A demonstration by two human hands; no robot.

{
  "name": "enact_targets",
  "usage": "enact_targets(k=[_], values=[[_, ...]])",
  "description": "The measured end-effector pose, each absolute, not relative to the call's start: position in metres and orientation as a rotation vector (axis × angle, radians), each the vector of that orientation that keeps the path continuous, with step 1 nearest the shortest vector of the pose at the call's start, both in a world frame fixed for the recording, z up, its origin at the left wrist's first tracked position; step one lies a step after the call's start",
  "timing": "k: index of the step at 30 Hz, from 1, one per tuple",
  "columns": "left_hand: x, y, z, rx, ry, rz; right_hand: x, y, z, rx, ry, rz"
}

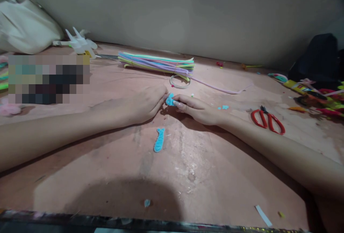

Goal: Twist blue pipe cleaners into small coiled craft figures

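Between the fingertips of both hands is a small blue fuzzy piece [170, 99], like bent pipe cleaner. My left hand [146, 104] pinches it from the left, its fingertips partly hidden behind the back of the hand. My right hand [197, 108] grips it from the right between thumb and forefinger. Nearer to me, a blue fuzzy fish shape [159, 140] lies on the table with its forked tail pointing away. Beyond the hands rests a bundle of pastel pipe cleaners [156, 63], with a ring-shaped band [180, 81] just in front of it.
Red-handled cutters [268, 121] lie to the right, near small blue scraps [225, 107]. A glue gun [80, 43] and a white bag [29, 25] stand at back left. Colourful craft pieces [322, 100] crowd the right edge. A white strip [263, 215] lies near the front edge.
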State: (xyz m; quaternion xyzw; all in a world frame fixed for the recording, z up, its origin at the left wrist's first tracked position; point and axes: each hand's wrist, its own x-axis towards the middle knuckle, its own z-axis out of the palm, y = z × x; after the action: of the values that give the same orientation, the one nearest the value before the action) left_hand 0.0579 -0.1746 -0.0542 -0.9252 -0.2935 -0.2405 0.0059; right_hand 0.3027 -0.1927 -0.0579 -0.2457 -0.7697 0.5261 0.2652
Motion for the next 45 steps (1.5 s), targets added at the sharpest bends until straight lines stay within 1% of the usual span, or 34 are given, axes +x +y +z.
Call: enact_targets(k=[8,10,14,18,22,24,28,30,35,40,45], values=[[0.055,-0.174,-0.056,-2.808,-0.859,-0.623,0.298,-0.191,-0.067,-0.723,-2.053,1.368],[0.055,-0.174,-0.056,-2.794,-0.857,-0.594,0.297,-0.193,-0.068,-0.698,-1.999,1.425],[0.055,-0.176,-0.054,-2.792,-0.884,-0.538,0.295,-0.195,-0.068,-0.595,-1.813,1.634],[0.057,-0.177,-0.053,-2.829,-0.911,-0.504,0.294,-0.198,-0.066,-0.645,-1.847,1.604],[0.057,-0.175,-0.054,-2.827,-0.905,-0.543,0.292,-0.197,-0.072,-0.55,-1.729,1.697],[0.058,-0.175,-0.055,-2.827,-0.9,-0.567,0.292,-0.196,-0.074,-0.548,-1.778,1.635],[0.059,-0.176,-0.053,-2.875,-0.889,-0.557,0.297,-0.196,-0.067,-0.65,-2.055,1.256],[0.06,-0.176,-0.053,-2.954,-0.907,-0.536,0.299,-0.197,-0.062,-0.675,-2.122,1.147],[0.062,-0.176,-0.058,-3.115,-0.939,-0.482,0.298,-0.197,-0.061,-0.694,-2.087,1.066],[0.064,-0.187,-0.055,-2.984,-0.91,-0.446,0.297,-0.194,-0.065,-0.773,-2.01,0.971],[0.064,-0.197,-0.05,-2.778,-0.958,-0.129,0.297,-0.194,-0.063,-0.84,-2.058,0.906]])
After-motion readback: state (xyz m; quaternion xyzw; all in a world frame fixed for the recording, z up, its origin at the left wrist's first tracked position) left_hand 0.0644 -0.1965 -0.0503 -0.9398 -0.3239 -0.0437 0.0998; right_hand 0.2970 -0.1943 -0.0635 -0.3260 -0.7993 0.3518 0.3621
